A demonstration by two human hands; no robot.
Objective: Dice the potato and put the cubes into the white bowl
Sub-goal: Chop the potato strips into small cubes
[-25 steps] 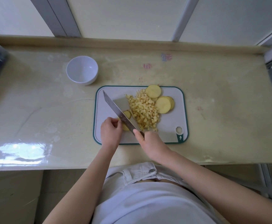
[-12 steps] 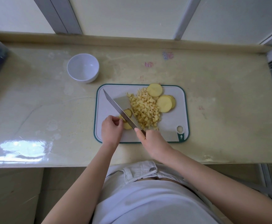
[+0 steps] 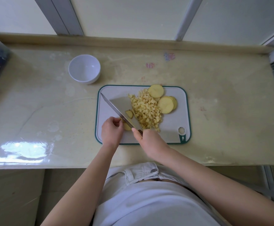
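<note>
Your right hand curled around the handle of the one steel knife, blade angled across the green-rimmed cutting board. Your left hand, fingers bent, pinched a potato piece beside the blade. One heap of small cubes lay mid-board, smooth round slices beyond it. The one glossy white bowl stood apart, far left.

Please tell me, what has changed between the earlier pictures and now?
Very little. The tip of the knife has edged slightly toward the left rim of the cutting board. The right hand still grips its handle, and the left hand still holds the potato piece beside the blade. The cube pile, round slices and empty white bowl stayed in place.
</note>
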